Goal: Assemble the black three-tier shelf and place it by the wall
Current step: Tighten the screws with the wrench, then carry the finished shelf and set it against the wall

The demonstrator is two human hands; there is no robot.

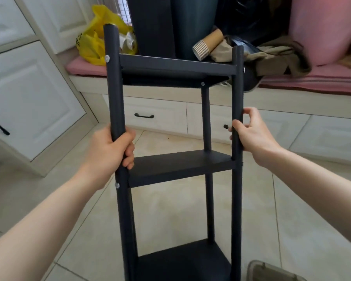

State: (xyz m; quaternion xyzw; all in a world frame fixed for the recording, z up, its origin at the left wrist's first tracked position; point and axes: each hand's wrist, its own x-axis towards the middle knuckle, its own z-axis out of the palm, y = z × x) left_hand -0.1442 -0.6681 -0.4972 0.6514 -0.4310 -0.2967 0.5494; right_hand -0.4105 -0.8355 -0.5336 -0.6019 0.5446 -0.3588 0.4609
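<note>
The black three-tier shelf (180, 165) stands upright in front of me, with three boards fixed between round black posts by silver screws. My left hand (111, 151) is wrapped around the near left post just above the middle board. My right hand (251, 132) grips the near right post at about the same height, thumb and fingers pinching it. The bottom of the shelf runs out of view at the lower edge, so I cannot tell whether it rests on the floor.
A window bench with a pink cushion (312, 82) and white drawers (154, 116) runs behind the shelf. On it lie a yellow bag (95, 39), stacked paper cups (207, 46) and crumpled clothes (280, 55). White cabinets (28, 98) stand left. A grey container (272, 272) sits bottom right on the tiled floor.
</note>
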